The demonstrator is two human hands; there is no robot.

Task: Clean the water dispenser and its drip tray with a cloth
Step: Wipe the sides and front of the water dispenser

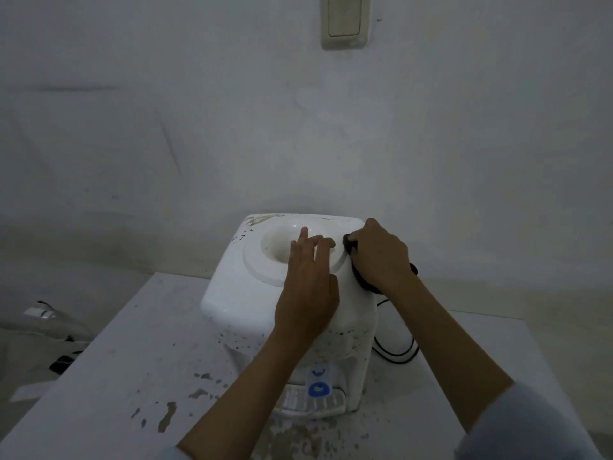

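**Dispenser top: hand and cloth positions**

The water dispenser [245, 293] stands on a white table [132, 343]; the left hand [308, 290] lies flat on its top, fingers straight, reaching into the round well; just right of it, the right hand [378, 254] grips a dark cloth [356, 277] against the top's right edge; the drip tray [298, 398] sits below the left forearm; a black cable [394, 353] loops beneath the right wrist.

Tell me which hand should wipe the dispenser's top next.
Right, probably. The right hand already grips the dark cloth against the top right edge of the dispenser. The left hand lies flat, bracing it beside the bottle well.
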